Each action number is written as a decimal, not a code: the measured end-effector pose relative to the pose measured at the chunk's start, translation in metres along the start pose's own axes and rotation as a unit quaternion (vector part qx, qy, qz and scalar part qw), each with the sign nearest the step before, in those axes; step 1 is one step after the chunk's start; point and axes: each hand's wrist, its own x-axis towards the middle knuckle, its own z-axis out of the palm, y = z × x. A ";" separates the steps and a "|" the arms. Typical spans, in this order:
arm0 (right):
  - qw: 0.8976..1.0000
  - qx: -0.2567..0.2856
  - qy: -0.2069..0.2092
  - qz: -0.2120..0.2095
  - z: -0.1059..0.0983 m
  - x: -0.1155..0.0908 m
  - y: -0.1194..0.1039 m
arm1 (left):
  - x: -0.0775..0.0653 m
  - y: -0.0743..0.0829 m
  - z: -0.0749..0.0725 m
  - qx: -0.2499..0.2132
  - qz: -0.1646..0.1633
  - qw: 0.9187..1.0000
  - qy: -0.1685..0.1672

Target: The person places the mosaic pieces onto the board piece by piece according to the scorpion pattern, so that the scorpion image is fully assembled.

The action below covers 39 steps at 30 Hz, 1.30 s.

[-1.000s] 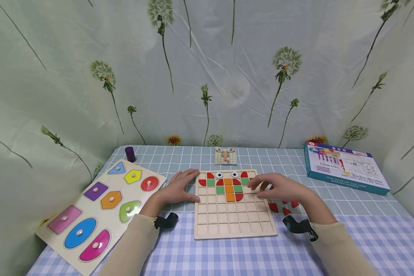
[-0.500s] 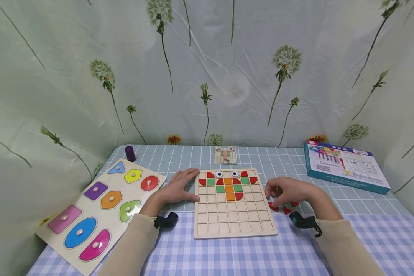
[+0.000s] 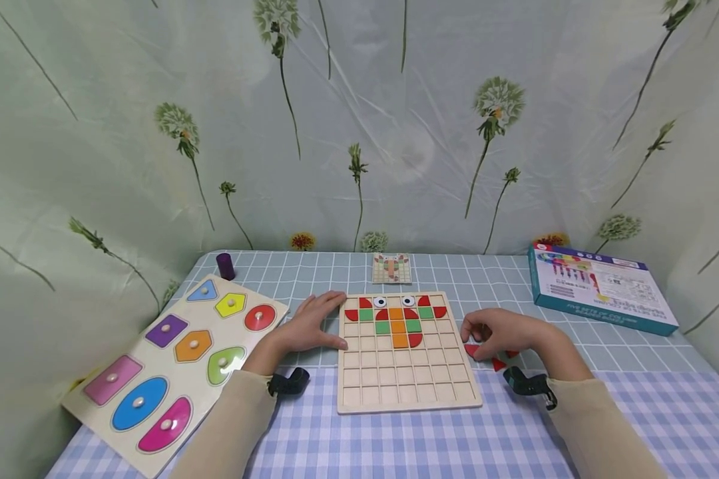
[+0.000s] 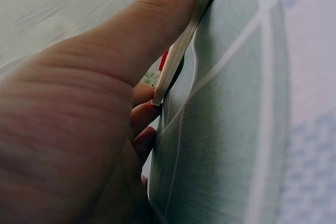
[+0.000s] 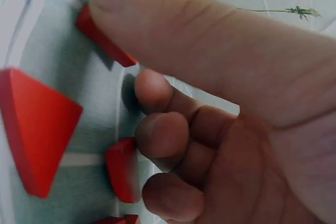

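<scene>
A square wooden grid board (image 3: 407,396) lies on the table, with red, green and orange pieces and two eye pieces set in its upper rows. My left hand (image 3: 311,326) rests along the board's left side, fingers at the far corner and thumb at the edge; the left wrist view shows the board's side edge (image 4: 184,51) beside the thumb. Right of the board, my right hand (image 3: 503,332) pinches a red quarter-circle piece (image 5: 105,40) under its thumb, the index fingertip being mostly hidden. Near it lie a red triangular piece (image 5: 39,135) and several other red pieces (image 5: 123,169).
Beyond the board is a small pattern card (image 3: 391,269). A shape puzzle board (image 3: 204,319) with knobbed pieces leans at the left, next to a purple cylinder (image 3: 225,266). A flat teal box (image 3: 602,289) lies at the back right. A floral curtain (image 3: 359,133) hangs behind.
My right hand has moved right, from the board's upper right to the loose red pieces, and its thumb and finger have closed on one of them. My left hand has stayed in place.
</scene>
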 end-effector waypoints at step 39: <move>0.986 -0.003 0.165 -0.037 0.008 0.017 -0.021 | -0.001 0.000 -0.001 0.002 0.013 1.000 0.003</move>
